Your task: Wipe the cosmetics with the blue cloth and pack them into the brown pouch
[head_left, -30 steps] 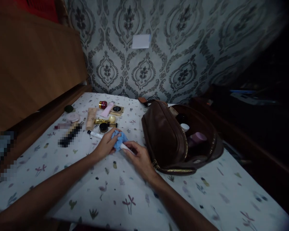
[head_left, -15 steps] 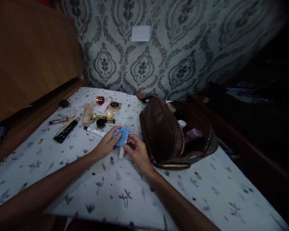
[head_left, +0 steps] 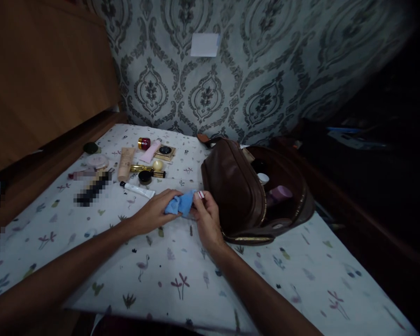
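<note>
Over the tablecloth, my left hand is closed on a crumpled blue cloth. My right hand grips a small white tube; only an end with a red stripe shows, the rest being covered by the cloth and fingers. Cloth and tube touch between the two hands. Just beyond my left hand lies a white tube with a black cap. Close to the right hand stands a brown leather bag, unzipped, with a white lid and a purple container inside.
At the back left lie a beige tube, a pink tube, a gold compact, a red jar, a dark round jar and other cosmetics. A wooden cabinet borders the left; a patterned wall rises behind.
The cloth has turned and bunched around the white tube. The tube has swung from pointing down toward me to having its striped end up at the right fingers. Both hands remain together.
</note>
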A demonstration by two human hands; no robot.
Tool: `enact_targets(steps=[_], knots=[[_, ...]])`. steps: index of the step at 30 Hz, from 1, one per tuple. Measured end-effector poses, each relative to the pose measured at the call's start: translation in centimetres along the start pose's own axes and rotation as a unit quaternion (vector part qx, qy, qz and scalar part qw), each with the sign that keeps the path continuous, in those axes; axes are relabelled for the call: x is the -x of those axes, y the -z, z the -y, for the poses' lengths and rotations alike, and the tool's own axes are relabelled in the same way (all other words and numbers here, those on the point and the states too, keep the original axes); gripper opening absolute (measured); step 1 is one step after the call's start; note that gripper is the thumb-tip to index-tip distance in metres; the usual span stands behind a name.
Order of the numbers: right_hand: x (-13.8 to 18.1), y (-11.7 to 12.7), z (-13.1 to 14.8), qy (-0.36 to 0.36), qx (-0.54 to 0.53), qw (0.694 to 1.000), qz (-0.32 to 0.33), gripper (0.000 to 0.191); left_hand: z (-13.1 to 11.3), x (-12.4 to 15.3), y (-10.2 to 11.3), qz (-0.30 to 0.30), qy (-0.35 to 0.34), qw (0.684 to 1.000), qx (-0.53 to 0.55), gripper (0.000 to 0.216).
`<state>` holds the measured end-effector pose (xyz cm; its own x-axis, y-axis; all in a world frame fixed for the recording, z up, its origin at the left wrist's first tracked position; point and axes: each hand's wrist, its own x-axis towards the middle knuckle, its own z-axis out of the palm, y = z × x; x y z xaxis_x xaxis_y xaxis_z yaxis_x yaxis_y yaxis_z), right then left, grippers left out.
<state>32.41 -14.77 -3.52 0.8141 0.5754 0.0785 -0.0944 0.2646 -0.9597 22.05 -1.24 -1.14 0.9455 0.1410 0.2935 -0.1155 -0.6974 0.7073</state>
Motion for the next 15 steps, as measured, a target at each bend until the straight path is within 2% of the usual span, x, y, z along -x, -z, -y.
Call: enact_targets(steps=[5, 9, 11, 15], knots=[[-0.1, -0.1, 0.0, 0.030, 0.018, 0.999, -0.002, 0.036, 0.6, -0.4, 0.6, 0.032, 0.074, 0.989, 0.124, 0.035], [-0.2, -0.3, 0.2, 0.036, -0.017, 0.999, -0.031, 0.035, 1.5, -0.5, 1.4, 0.085, 0.146, 0.957, 0.238, 0.033], [-0.1, -0.5, 0.4, 0.038, -0.030, 0.998, -0.041, 0.034, 1.6, -0.6, 1.8, 0.093, 0.166, 0.948, 0.256, 0.033], [0.2, -0.6, 0.7, 0.042, -0.022, 0.998, -0.040, 0.033, 1.1, -0.7, 2.2, 0.092, 0.165, 0.953, 0.237, 0.031]])
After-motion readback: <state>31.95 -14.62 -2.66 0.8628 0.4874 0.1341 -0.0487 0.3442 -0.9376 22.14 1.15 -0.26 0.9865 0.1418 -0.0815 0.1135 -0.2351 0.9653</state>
